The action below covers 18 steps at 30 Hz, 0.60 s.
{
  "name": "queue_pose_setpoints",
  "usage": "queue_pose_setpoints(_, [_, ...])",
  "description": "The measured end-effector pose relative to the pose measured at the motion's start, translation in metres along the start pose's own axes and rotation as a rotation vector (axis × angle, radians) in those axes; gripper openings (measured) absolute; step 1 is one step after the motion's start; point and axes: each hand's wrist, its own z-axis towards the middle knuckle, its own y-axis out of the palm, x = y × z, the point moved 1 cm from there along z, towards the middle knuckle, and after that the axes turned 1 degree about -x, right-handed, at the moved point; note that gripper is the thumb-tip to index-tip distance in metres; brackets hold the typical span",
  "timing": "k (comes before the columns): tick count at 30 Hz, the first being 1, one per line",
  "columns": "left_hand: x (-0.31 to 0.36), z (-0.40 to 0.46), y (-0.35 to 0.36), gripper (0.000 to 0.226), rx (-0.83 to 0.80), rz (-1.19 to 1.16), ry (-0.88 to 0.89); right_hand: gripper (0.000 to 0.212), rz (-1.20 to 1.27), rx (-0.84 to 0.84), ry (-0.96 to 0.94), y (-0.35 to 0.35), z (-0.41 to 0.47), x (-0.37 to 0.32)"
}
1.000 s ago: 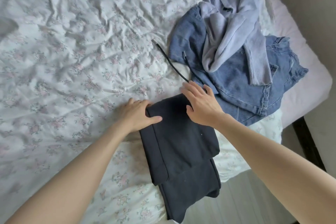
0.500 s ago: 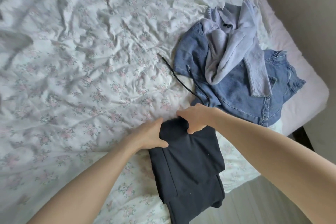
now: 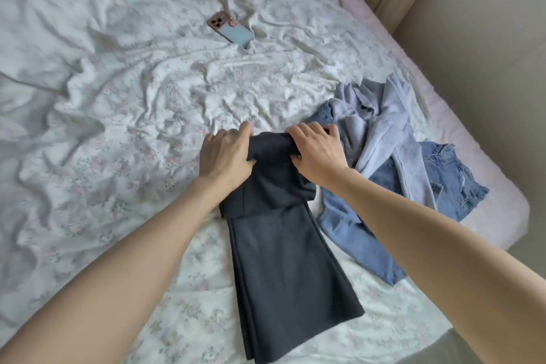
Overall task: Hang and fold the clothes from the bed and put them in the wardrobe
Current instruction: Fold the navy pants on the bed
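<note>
— Gripping the far end of the dark trousers [image 3: 283, 245]: left hand [image 3: 225, 156] and right hand [image 3: 317, 156], fingers curled over the bunched fold, thumbs on the near side.

— Cloth?

— Smooth, matte charcoal; folded into a long strip flaring toward the near bed edge, lying on the crumpled floral bedsheet [image 3: 118, 127].

— Beside them?

— Just right: ribbed pale lavender sweater [image 3: 393, 133] heaped on blue denim jeans [image 3: 354, 233]. Farther off, rectangular phone [image 3: 232, 31], flat on the sheet.
</note>
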Motion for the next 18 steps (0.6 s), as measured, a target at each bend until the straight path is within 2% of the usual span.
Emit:
queue_pose_setpoints(3, [0.003, -0.015, -0.001, 0.043, 0.188, 0.055, 0.065, 0.047, -0.002, 0.103, -0.009, -0.001, -0.009, -0.004])
queue_pose_setpoints(5, [0.007, -0.04, 0.004, 0.045, 0.214, 0.056, 0.114, 0.052, -0.026, 0.087, -0.059, 0.003, -0.029, -0.007])
queue_pose_setpoints(10, [0.025, -0.12, 0.025, 0.071, 0.128, -0.01, 0.256, 0.056, 0.014, 0.094, -0.119, 0.02, -0.107, -0.016])
queue_pose_setpoints(14, [0.043, -0.18, 0.049, 0.066, 0.032, -0.045, 0.312, 0.066, -0.003, 0.016, -0.157, 0.042, -0.173, -0.022])
queue_pose_setpoints(18, [0.062, -0.219, 0.074, 0.057, -0.043, -0.037, 0.336, 0.068, 0.016, -0.075, -0.109, 0.07, -0.221, -0.027])
